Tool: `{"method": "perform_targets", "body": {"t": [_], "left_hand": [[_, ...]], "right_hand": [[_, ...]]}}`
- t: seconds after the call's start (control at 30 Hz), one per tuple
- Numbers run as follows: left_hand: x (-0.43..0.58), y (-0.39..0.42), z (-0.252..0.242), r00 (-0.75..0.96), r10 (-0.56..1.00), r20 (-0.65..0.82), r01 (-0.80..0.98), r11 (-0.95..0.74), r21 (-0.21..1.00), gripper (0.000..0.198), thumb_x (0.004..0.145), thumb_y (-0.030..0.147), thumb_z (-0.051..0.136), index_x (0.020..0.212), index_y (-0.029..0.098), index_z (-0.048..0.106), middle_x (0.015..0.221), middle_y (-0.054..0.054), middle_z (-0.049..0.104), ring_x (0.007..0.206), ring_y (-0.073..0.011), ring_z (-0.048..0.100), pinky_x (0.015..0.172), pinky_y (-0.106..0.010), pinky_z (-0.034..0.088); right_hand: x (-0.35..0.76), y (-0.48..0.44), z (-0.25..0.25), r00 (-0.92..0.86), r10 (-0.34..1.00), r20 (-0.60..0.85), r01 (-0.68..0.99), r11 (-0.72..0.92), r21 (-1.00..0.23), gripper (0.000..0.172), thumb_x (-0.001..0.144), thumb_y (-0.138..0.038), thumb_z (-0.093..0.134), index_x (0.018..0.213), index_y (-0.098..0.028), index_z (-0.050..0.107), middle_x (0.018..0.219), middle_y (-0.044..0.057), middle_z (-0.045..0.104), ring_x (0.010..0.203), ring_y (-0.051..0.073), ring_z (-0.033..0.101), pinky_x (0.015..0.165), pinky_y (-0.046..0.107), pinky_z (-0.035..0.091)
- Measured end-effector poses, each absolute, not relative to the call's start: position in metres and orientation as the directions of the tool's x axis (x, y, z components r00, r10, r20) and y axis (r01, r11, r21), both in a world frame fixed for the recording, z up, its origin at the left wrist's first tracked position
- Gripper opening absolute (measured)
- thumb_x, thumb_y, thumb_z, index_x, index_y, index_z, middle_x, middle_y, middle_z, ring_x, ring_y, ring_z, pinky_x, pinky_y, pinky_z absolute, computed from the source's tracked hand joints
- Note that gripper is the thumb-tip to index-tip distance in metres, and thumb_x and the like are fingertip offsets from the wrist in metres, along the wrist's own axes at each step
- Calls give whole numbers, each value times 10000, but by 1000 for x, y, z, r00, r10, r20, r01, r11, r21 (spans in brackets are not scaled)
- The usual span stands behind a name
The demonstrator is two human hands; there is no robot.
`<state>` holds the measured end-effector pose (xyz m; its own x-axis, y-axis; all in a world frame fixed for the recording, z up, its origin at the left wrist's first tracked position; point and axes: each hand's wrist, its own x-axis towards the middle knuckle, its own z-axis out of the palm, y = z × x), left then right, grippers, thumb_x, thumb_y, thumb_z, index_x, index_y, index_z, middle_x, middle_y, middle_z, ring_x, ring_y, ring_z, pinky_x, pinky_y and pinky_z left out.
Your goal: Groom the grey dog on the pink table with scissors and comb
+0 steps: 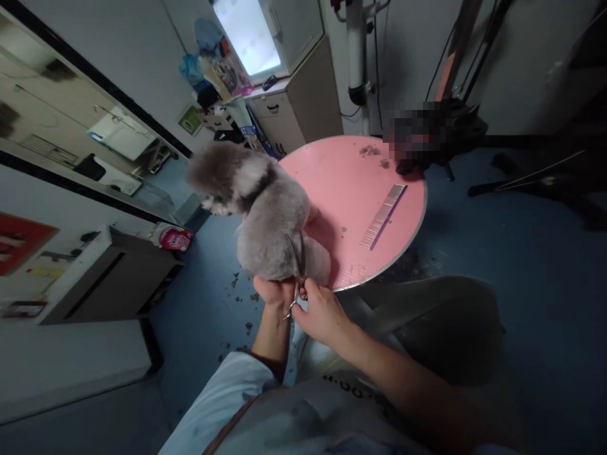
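Note:
A grey, fluffy dog stands at the near left edge of a round pink grooming table, its rear toward me and its head turned left. My left hand is closed against the dog's lower rear, with its fingers partly hidden. In my right hand is a pair of scissors; fingers and thumb are in the handles. The slightly parted blades point up along the dog's hind end. Farther right on the table lies a metal comb with a purple spine.
Grey hair tufts lie on the tabletop, and more clippings dot the blue floor. A black animal, partly pixelated, is at the table's far right edge. Behind stands a drawer cabinet. A low cabinet is at left.

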<state>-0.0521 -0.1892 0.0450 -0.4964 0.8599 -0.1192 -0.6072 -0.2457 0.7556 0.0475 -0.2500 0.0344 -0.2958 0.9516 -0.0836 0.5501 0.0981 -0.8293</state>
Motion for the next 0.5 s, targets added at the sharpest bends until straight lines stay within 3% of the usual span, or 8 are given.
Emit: {"method": "perform_targets", "body": {"t": [0.13,0.23,0.4,0.5], "left_hand": [[-52,-190,46,-487,862,-141,-622,-229,749,419,867,282,340,796,141,729,798,-93,696,825,-194,668,777,-303,546],[-51,-190,47,-489,860,-149,-603,-209,770,433,865,274,322,752,137,717,743,-92,679,774,-179,658,753,-280,543],[-52,-190,44,-483,869,-107,-594,-236,769,395,861,247,334,788,152,711,786,-78,688,788,-185,660,766,-298,540],[-53,-191,41,-442,893,-81,-577,-214,789,385,868,270,348,765,148,699,698,-82,654,763,-182,650,777,-292,535]], "right_hand": [[48,-256,29,-288,953,-91,526,78,-847,215,819,-108,538,1026,-165,538,944,81,708,909,207,675,771,266,443],[47,-259,26,-275,958,-79,518,78,-852,242,803,-199,611,1031,-167,539,992,94,704,936,224,671,776,274,449],[45,-258,27,-294,946,-140,587,62,-807,215,832,-109,513,1038,-153,554,913,95,709,862,215,677,723,273,428],[45,-257,28,-279,953,-115,545,58,-836,223,816,-212,592,1031,-164,554,943,92,707,882,227,673,719,274,425]]}}
